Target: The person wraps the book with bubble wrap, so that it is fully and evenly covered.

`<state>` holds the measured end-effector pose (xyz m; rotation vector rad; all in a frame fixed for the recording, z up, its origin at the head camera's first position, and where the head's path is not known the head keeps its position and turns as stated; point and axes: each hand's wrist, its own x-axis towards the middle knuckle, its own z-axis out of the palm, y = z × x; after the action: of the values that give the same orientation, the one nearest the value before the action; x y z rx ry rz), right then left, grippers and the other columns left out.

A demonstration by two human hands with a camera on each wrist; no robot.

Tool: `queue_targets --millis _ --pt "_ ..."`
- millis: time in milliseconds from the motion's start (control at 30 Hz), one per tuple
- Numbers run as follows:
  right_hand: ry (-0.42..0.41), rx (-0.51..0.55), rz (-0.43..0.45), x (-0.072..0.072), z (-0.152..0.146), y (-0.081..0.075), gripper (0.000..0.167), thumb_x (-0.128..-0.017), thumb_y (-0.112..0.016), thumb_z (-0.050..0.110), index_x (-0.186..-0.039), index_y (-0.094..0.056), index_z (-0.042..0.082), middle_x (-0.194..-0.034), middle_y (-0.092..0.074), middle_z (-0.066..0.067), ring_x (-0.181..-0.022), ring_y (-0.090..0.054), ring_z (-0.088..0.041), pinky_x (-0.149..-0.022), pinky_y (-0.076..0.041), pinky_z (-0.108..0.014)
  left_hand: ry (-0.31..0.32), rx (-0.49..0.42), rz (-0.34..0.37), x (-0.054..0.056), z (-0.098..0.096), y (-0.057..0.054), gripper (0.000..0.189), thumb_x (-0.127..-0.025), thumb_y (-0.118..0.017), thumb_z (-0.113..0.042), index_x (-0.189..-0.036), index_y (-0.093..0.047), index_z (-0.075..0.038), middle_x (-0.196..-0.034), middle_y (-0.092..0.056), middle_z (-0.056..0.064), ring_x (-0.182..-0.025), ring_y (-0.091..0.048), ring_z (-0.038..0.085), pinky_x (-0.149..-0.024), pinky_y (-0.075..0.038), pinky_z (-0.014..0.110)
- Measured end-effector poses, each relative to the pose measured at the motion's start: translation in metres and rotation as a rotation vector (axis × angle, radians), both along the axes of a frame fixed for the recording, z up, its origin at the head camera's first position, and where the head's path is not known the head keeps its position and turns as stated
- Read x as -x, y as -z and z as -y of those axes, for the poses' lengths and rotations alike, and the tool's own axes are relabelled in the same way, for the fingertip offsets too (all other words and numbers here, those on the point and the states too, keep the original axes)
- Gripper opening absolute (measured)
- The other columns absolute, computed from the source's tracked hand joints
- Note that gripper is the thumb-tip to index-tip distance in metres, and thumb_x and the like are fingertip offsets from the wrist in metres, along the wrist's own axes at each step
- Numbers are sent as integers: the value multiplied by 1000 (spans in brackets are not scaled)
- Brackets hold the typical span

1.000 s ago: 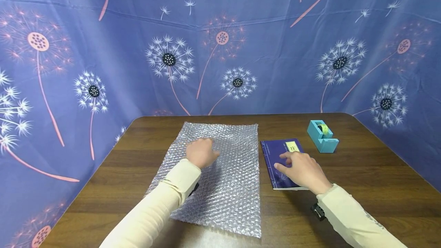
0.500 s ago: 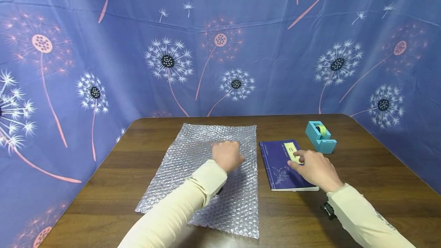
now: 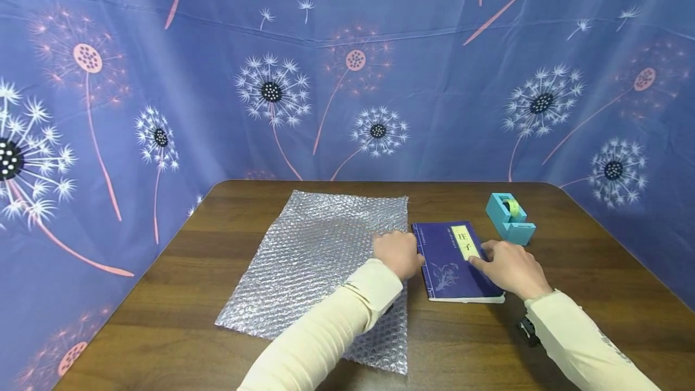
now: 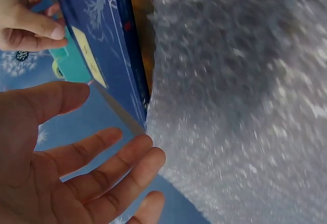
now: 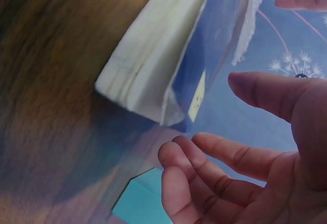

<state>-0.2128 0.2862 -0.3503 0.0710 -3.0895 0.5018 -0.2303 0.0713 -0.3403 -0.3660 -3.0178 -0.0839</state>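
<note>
A dark blue thread-bound book (image 3: 441, 263) with a yellow title label lies flat on the table, right of a sheet of bubble wrap (image 3: 304, 258). My left hand (image 3: 398, 254) hovers at the wrap's right edge, beside the book's spine. Its fingers (image 4: 120, 165) are spread and hold nothing in the left wrist view. My right hand (image 3: 514, 268) is at the book's right edge, thumb over the cover. In the right wrist view its fingers (image 5: 219, 165) bend loosely near the page edges (image 5: 158, 50). Whether they touch the book I cannot tell.
A turquoise tape dispenser (image 3: 510, 222) with yellow-green tape stands behind the right hand, close to the book's far right corner. The brown wooden table (image 3: 179, 294) ends at the back against a blue dandelion-print cloth (image 3: 434, 77).
My left hand has moved right across the bubble wrap to the book's spine side. My right hand has shifted right from above the cover to the book's right edge. The book lies still.
</note>
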Motion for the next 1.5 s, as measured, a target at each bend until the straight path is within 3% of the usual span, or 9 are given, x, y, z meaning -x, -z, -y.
queue_targets --millis 367,567,867,1100,1267,1367,1500 --pt "47 -34 111 6 -1 6 69 -96 -68 35 -126 -52 -24 -113 -61 -40 -94 -64 -49 -77 -53 -63 -40 87 40 6 -22 16 36 -91 -69 -54 -114 -77 -28 -111 -74 -8 -100 -68 12 -91 -49 34" --pt "47 -20 130 7 3 6 60 -97 -64 33 -121 -57 -22 -89 -66 -22 -76 -59 -30 -66 -52 -49 -66 126 44 7 -29 21 41 -90 -68 -59 -117 -76 -30 -114 -73 -10 -104 -67 11 -97 -46 35" --pt "63 -27 119 9 10 11 49 -98 -63 33 -102 -63 -16 -67 -47 -7 -63 -52 -22 -54 -40 -33 -90 136 50 3 -32 27 44 -88 -69 -60 -117 -77 -29 -117 -72 -7 -104 -66 11 -99 -45 35" --pt "61 -7 116 10 12 11 46 -98 -63 32 -96 -63 -14 -66 -44 -6 -61 -51 -21 -53 -38 -31 -97 139 42 4 -32 28 48 -87 -68 -63 -119 -76 -29 -119 -70 -5 -106 -65 12 -97 -46 34" --pt "54 29 126 10 11 12 44 -99 -62 32 -89 -61 -11 -64 -43 -5 -58 -50 -19 -52 -38 -29 -94 157 50 6 -33 27 50 -88 -66 -65 -124 -74 -31 -129 -65 -5 -117 -59 12 -105 -42 35" --pt "58 58 140 10 10 11 46 -99 -61 33 -90 -60 -11 -65 -43 -5 -58 -51 -19 -53 -39 -28 -96 152 74 6 -34 27 53 -89 -64 -66 -129 -71 -31 -136 -60 -5 -127 -53 11 -110 -38 36" --pt "85 94 171 11 7 9 53 -100 -60 35 -101 -60 -18 -70 -49 -8 -64 -54 -22 -57 -41 -31 -104 98 90 8 -34 27 53 -89 -66 -65 -127 -72 -30 -131 -61 -6 -126 -52 10 -109 -38 35"
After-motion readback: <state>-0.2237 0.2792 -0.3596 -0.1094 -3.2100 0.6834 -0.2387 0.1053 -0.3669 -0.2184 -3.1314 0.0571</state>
